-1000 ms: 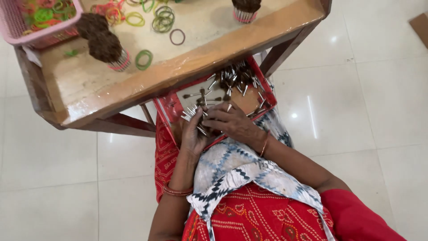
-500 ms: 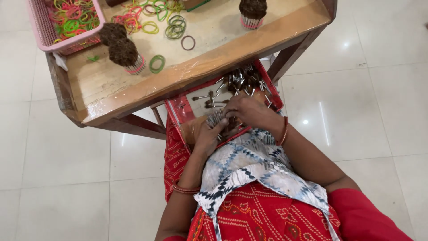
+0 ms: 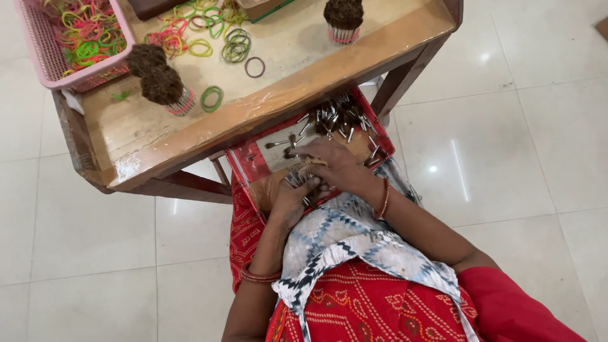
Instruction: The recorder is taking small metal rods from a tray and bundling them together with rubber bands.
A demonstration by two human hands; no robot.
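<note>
Metal-handled little brushes [image 3: 296, 177] sit bunched in the left hand [image 3: 292, 197], its fingers curled closed around the bundle — right over the near end of the red tray [image 3: 244, 166] on the person's lap. Just beside it the right hand [image 3: 332, 166] lies palm down across the tray, fingers bent and pressing at the same bunch; whether it actually grips one I cannot tell. Towards the far end of the tray lies a loose heap of more brushes [image 3: 339, 117], dark tips and silvery stems pointing every way. Beyond the tray stands a wooden table [image 3: 304, 82], its edge overhanging the tray's far side. On it, up and left of the tray, two finished bundles [image 3: 159, 79] stand with dark bristles up, a third bundle [image 3: 343, 18] further right, coloured rubber bands [image 3: 212, 98] scattered between them — and a pink basket [image 3: 120, 44] of more bands at the table's left corner.
</note>
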